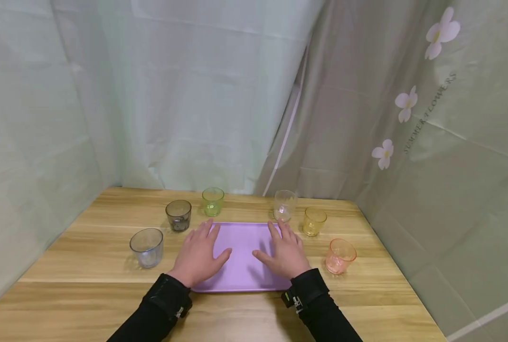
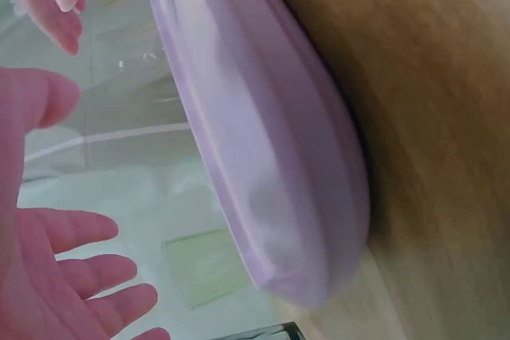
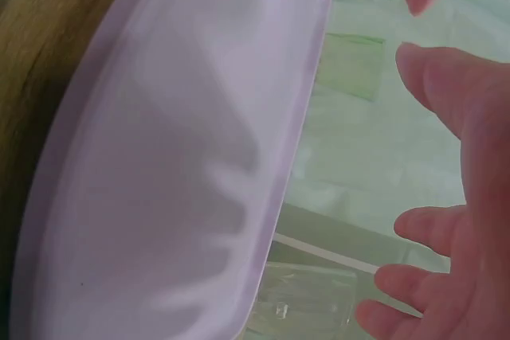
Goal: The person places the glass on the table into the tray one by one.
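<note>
while the left hand [image 1: 199, 256] and the right hand [image 1: 285, 254] hover: both are released, fingers loosely spread, nothing held; the wrist views show a gap between each hand and what lies below.
tray: a shallow, lilac, rectangular tray [image 1: 242, 251], plastic by its look, lies flat on the light wood-grain surface [image 1: 382, 304], below the hands and between them.
long axis: the longer side appears to run left to right, so each hand is over one end, the left hand by the left edge, the right hand by the right.
nearer hand: neither clearly; they stand about evenly either side of the middle, thumbs turned inward, and any move on the tray would seem to turn on that straddle.
cups on the left: a pale blue-tinted transparent cup [image 1: 147, 249] nearest, then a smoky grey transparent cup [image 1: 179, 216], then a light green transparent cup [image 1: 213, 203], all upright, off the tray.
cups on the right: a coral-pink transparent cup [image 1: 340, 257] nearest, an amber-yellow transparent cup [image 1: 314, 222] beyond, a colourless transparent cup [image 1: 285, 206] farthest; these too stand upright, off the tray.
backdrop: pale grey-green curtains [image 1: 202, 95].
</note>
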